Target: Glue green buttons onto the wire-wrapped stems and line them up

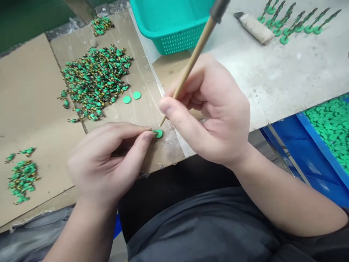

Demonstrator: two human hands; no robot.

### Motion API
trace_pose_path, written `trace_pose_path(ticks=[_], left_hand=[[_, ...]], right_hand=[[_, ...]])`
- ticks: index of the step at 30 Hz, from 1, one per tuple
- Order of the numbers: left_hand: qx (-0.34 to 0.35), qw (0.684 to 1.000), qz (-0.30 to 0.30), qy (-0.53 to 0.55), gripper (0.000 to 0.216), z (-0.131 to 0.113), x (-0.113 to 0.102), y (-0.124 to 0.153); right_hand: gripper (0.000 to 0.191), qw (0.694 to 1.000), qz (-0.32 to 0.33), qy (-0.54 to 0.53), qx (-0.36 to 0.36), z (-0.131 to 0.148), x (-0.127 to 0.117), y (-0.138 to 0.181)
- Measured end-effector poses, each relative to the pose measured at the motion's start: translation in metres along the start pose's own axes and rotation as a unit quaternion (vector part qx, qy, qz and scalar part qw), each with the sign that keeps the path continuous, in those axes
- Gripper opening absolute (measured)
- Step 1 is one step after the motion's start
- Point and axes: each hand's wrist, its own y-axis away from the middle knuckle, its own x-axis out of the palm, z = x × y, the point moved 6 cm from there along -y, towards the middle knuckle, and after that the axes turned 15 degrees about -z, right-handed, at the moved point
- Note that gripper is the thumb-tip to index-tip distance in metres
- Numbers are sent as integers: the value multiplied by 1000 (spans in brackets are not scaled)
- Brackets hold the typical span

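Observation:
My left hand (pixel 109 160) pinches a small green button-like disc (pixel 158 134) between thumb and forefinger, at the edge of the cardboard. My right hand (pixel 208 111) grips a thin wooden stick (pixel 195 62) with a dark collar near its top end. The stick's pointed tip sits just beside the green disc, close to my left fingertips. Whether the tip touches the disc I cannot tell. Two loose green discs (pixel 131 97) lie on the cardboard beyond my left hand, next to a large heap of green-and-yellow small pieces (pixel 95 82).
Cardboard sheets (pixel 32 91) cover the bench at left, holding smaller heaps. A teal plastic basket (pixel 174 31) stands at the top. On a grey table (pixel 272 76) lie rows of green-based sticks (pixel 297 22) and a wrapped tool (pixel 255 27). A blue crate (pixel 331 142) holds green discs.

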Motion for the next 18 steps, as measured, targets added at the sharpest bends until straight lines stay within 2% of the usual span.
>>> trace_pose_path(ticks=[3, 6, 12, 18], left_hand=[[-31, 999, -5, 10, 12, 4, -2, 0], [-36, 999, -8, 10, 14, 4, -4, 0], [-68, 997, -15, 21, 18, 6, -7, 3], [-169, 983, -16, 64, 12, 5, -13, -4]], right_hand=[[13, 999, -22, -20, 23, -1, 0, 1], [9, 994, -60, -46, 76, -3, -8, 7], [17, 987, -94, -53, 119, -5, -33, 24], [22, 972, -86, -97, 197, -15, -44, 29]])
